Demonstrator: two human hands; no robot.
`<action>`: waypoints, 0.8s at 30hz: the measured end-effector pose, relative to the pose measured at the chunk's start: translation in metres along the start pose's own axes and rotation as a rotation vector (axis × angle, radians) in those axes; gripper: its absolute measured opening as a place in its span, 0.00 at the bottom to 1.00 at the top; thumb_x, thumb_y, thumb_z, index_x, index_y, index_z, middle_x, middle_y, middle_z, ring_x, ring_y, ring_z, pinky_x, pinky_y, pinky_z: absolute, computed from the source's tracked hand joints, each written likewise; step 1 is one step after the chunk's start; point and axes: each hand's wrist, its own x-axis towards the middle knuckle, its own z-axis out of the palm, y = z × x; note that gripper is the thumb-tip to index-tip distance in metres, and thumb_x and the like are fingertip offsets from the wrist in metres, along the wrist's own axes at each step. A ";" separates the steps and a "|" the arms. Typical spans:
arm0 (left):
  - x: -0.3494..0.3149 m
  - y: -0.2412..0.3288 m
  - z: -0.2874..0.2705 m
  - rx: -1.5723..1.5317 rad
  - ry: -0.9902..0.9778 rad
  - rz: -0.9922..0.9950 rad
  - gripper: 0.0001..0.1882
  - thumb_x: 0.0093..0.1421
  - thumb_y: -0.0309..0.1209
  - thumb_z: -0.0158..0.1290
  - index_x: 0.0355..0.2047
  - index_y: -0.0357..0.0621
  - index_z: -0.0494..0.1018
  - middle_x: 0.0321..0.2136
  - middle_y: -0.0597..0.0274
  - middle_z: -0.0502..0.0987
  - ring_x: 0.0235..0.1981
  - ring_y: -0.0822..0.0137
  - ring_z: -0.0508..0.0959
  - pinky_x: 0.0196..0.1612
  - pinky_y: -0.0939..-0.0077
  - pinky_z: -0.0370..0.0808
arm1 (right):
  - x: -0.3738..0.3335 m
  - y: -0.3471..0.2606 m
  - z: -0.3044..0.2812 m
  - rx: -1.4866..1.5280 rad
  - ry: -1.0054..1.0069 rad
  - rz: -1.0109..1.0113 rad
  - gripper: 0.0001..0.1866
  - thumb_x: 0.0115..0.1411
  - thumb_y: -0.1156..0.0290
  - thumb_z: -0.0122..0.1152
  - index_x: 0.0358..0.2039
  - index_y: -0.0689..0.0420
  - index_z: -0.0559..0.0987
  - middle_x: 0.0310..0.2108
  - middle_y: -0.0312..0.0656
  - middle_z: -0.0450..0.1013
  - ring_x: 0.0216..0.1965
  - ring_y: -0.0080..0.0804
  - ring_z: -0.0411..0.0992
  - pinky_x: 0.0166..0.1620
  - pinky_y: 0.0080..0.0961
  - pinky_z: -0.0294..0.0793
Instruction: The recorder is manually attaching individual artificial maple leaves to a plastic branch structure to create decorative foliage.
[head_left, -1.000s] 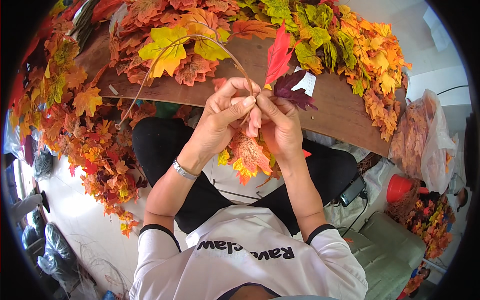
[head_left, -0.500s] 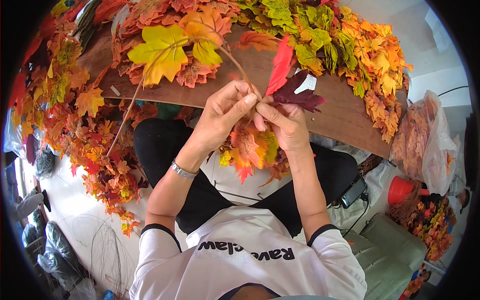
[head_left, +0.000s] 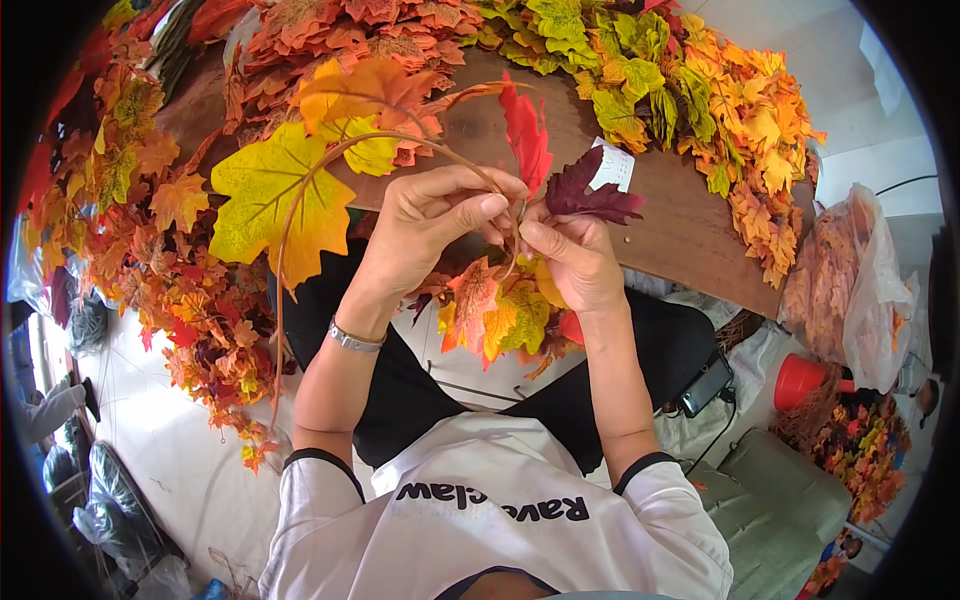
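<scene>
An artificial maple leaf vine with a brown stem (head_left: 277, 330) runs through my hands above my lap. Closed on the stem, my left hand (head_left: 440, 220) pinches it between thumb and fingers. My right hand (head_left: 575, 262) is closed at the same spot, thumb and finger on the stem's joint. A red leaf (head_left: 525, 132) stands up between the hands, and a dark purple leaf (head_left: 592, 196) sticks out over my right fingers. Left of my left hand hangs a large yellow-green leaf (head_left: 280, 190). Below the hands dangle orange and yellow leaves (head_left: 500, 312).
On the brown table (head_left: 690, 235) lie piles of orange-red leaves (head_left: 340, 30), green leaves (head_left: 640, 75) and orange-yellow leaves (head_left: 760, 120). A white paper slip (head_left: 614, 168) rests there too. A leaf-filled plastic bag (head_left: 870, 290) and red bucket (head_left: 795, 380) stand at right.
The free end of the vine has swung, bringing its yellow-green leaf lower and closer to my left wrist. The red leaf has tilted left. Both hands stay nearly in place.
</scene>
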 end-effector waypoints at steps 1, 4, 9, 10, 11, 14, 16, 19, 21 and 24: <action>-0.001 -0.003 -0.002 -0.069 -0.013 0.000 0.10 0.57 0.26 0.49 0.38 0.33 0.71 0.34 0.53 0.75 0.27 0.73 0.75 0.30 0.83 0.74 | 0.001 0.000 0.001 0.065 -0.027 0.003 0.07 0.53 0.70 0.59 0.28 0.62 0.76 0.26 0.36 0.71 0.28 0.21 0.67 0.34 0.18 0.65; -0.003 -0.006 -0.003 -0.217 -0.059 0.018 0.09 0.59 0.26 0.46 0.37 0.33 0.70 0.32 0.51 0.74 0.26 0.71 0.75 0.31 0.82 0.73 | -0.002 0.003 -0.004 0.032 0.052 0.090 0.08 0.54 0.69 0.58 0.29 0.61 0.76 0.27 0.38 0.71 0.28 0.23 0.68 0.35 0.19 0.65; -0.003 -0.002 -0.003 -0.396 -0.161 -0.026 0.07 0.59 0.27 0.47 0.30 0.34 0.71 0.30 0.54 0.74 0.25 0.74 0.74 0.31 0.83 0.72 | 0.010 -0.034 -0.028 -0.198 0.460 -0.579 0.07 0.55 0.73 0.56 0.34 0.61 0.74 0.32 0.36 0.70 0.34 0.20 0.66 0.38 0.17 0.65; -0.004 -0.003 -0.002 -0.413 -0.185 -0.030 0.07 0.59 0.28 0.47 0.30 0.35 0.71 0.29 0.54 0.74 0.25 0.74 0.73 0.30 0.83 0.72 | 0.011 -0.048 -0.020 -0.296 0.450 -0.683 0.08 0.55 0.74 0.56 0.35 0.62 0.74 0.32 0.35 0.70 0.35 0.19 0.65 0.38 0.16 0.64; -0.005 -0.004 -0.002 -0.429 -0.209 -0.034 0.08 0.59 0.28 0.47 0.29 0.35 0.71 0.29 0.54 0.74 0.24 0.74 0.73 0.29 0.84 0.72 | 0.011 -0.059 -0.006 -0.465 0.468 -0.817 0.07 0.55 0.75 0.56 0.33 0.64 0.75 0.28 0.35 0.70 0.32 0.18 0.65 0.37 0.15 0.64; -0.006 -0.003 -0.002 -0.376 -0.345 -0.073 0.08 0.59 0.28 0.47 0.26 0.37 0.70 0.28 0.54 0.74 0.24 0.75 0.73 0.28 0.85 0.70 | 0.014 -0.086 0.022 -0.890 0.068 -0.722 0.07 0.55 0.73 0.56 0.30 0.64 0.77 0.24 0.34 0.69 0.27 0.17 0.65 0.33 0.14 0.65; -0.005 -0.008 -0.004 -0.355 -0.432 -0.076 0.07 0.58 0.27 0.47 0.26 0.37 0.71 0.27 0.54 0.74 0.23 0.75 0.72 0.28 0.85 0.69 | 0.024 -0.084 0.031 -0.897 -0.188 -0.388 0.08 0.56 0.72 0.55 0.27 0.65 0.78 0.20 0.34 0.69 0.23 0.16 0.64 0.27 0.14 0.63; -0.008 -0.004 -0.003 -0.314 -0.520 -0.111 0.07 0.58 0.26 0.48 0.24 0.35 0.71 0.25 0.55 0.74 0.23 0.74 0.72 0.26 0.85 0.68 | 0.034 -0.073 0.030 -0.484 -0.318 0.027 0.08 0.55 0.70 0.57 0.29 0.63 0.78 0.21 0.31 0.69 0.20 0.13 0.61 0.21 0.13 0.57; -0.007 -0.006 -0.003 -0.343 -0.548 -0.117 0.08 0.57 0.25 0.48 0.24 0.35 0.71 0.25 0.55 0.74 0.22 0.73 0.72 0.26 0.85 0.68 | 0.036 -0.072 0.034 -0.202 -0.371 0.121 0.09 0.53 0.68 0.60 0.29 0.62 0.77 0.20 0.30 0.68 0.19 0.12 0.60 0.19 0.12 0.54; -0.010 -0.005 -0.004 -0.240 -0.547 -0.150 0.07 0.56 0.27 0.50 0.29 0.33 0.70 0.23 0.54 0.74 0.20 0.72 0.71 0.23 0.83 0.68 | 0.037 -0.062 0.034 -0.064 -0.371 0.176 0.10 0.50 0.70 0.63 0.29 0.64 0.76 0.22 0.33 0.69 0.20 0.14 0.63 0.20 0.11 0.58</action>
